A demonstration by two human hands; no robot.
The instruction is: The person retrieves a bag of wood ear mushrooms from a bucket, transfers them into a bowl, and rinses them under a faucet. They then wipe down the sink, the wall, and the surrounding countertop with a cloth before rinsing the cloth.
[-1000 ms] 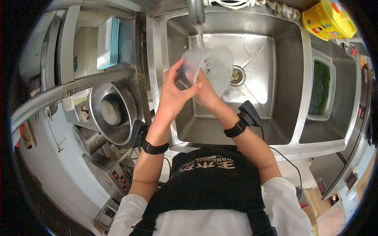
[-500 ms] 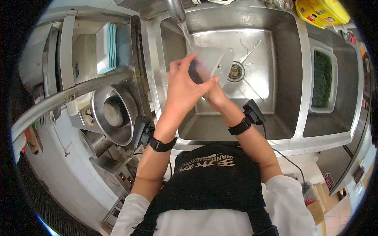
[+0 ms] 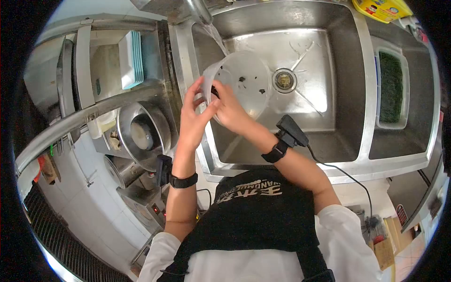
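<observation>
A translucent round tub [image 3: 251, 70] is tilted over the left part of the metal sink, with dark bits stuck to its inside. My left hand [image 3: 196, 110] grips the tub's rim at its left side. Inside the tub's mouth, my right hand [image 3: 225, 107] has curled fingers around something dark, mostly hidden. Water runs from the faucet [image 3: 199, 11] past the tub's upper edge. Right of the tub, the drain [image 3: 284, 80] shows in the sink floor.
Right of the sink, a smaller basin [image 3: 413, 136] holds a tray of dark green strands [image 3: 391, 89]. A yellow container [image 3: 383, 9] stands at the upper right. Light blue trays [image 3: 131, 60] and a metal bowl [image 3: 159, 122] are at the left.
The tub has turned so its inside shows, and its mouth faces left. My left hand has moved left and down, and my right hand has moved left into the tub's opening.
</observation>
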